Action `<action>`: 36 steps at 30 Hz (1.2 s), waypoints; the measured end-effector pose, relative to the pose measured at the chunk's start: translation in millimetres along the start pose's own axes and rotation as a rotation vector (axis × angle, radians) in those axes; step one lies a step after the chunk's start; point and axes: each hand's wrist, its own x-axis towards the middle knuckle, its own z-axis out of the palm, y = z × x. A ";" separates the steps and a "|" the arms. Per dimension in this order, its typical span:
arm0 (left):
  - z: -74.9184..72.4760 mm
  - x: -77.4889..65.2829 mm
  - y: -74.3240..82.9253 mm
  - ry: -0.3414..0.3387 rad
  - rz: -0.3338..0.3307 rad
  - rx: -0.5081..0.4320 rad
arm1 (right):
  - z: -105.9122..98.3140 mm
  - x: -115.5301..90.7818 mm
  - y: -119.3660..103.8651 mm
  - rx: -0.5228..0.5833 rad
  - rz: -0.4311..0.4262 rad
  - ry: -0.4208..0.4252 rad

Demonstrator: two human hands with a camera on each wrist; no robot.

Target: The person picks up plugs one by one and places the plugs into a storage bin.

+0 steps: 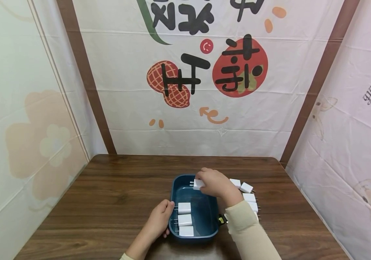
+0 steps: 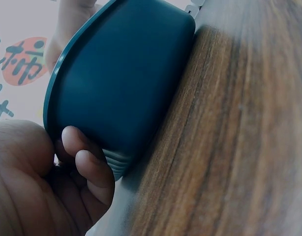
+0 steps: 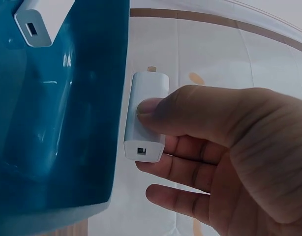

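A deep blue plastic tray (image 1: 205, 211) stands on the table, with three white USB chargers (image 1: 184, 208) lying in a column along its left side, prongs to the left. At the left wall, my left hand (image 1: 159, 218) grips the tray's rim, fingers curled against the outside in the left wrist view. Over the tray's far end, my right hand (image 1: 215, 183) pinches another white USB charger (image 3: 147, 118) between thumb and fingers. Its prongs point left in the head view, and its USB port faces the camera in the right wrist view.
Several more white chargers (image 1: 249, 197) lie on the wooden table (image 1: 123, 191) right of the tray, partly behind the right forearm. A small black item with a yellow mark (image 1: 222, 219) sits by the tray's right wall. Printed cloth (image 1: 185, 141) hangs behind the table.
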 end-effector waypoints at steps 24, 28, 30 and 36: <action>-1.7 0.9 -1.7 -0.001 -0.005 0.005 | 10.2 9.0 -10.6 0.036 -0.013 -0.013; -1.9 0.6 -1.8 0.002 -0.004 0.006 | 12.0 11.4 -14.0 0.029 -0.019 -0.015; -1.8 0.4 -2.2 0.003 -0.001 0.004 | 13.6 11.9 -15.4 0.031 -0.019 -0.020; -1.4 -0.3 -1.5 -0.004 0.005 -0.005 | 17.6 12.3 -18.5 0.049 -0.008 -0.040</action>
